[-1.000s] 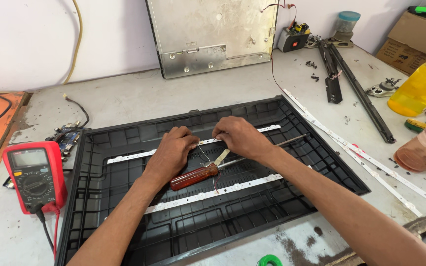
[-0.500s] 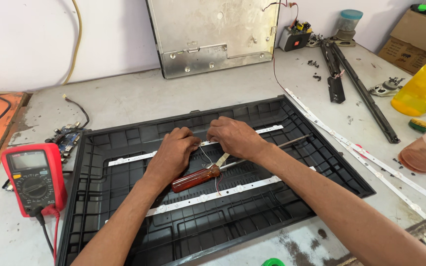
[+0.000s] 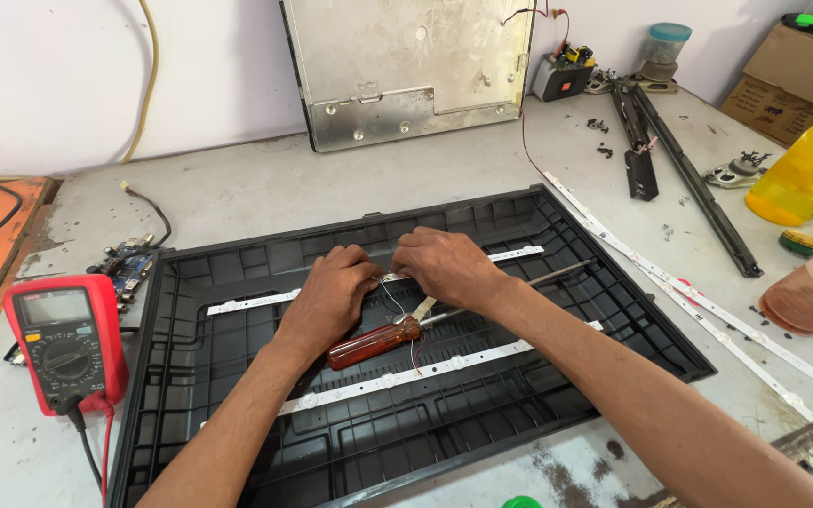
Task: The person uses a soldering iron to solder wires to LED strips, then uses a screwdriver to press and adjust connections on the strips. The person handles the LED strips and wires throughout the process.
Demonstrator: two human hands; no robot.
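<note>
Hands meet on upper light strip inside black tray

Black ribbed tray (image 3: 190, 414) lies flat on the grey table (image 3: 237, 198), nearest the camera. Lower white light strip (image 3: 444, 362) runs across it on a slant. Just above that strip: screwdriver with an amber handle (image 3: 372, 342), lying loose, its shaft pointing right toward the tray wall; no hand on it.

Beyond the screwdriver, both hands come together on the upper white light strip (image 3: 247, 303), near its middle. Left hand (image 3: 331, 296), fingers curled down over the strip, grip closed on it. Right hand (image 3: 444, 266), fingers bent and pressed to the same strip, just beside the left; cannot tell whether it pinches the strip or only presses. Thin wires (image 3: 392, 303) hang below the fingertips.

Left of the tray: red multimeter (image 3: 66, 339), leads trailing toward the camera. Right: loose white strips (image 3: 708, 310), yellow bottle (image 3: 806, 174). Far back, metal panel (image 3: 406, 66) propped against the wall.
</note>
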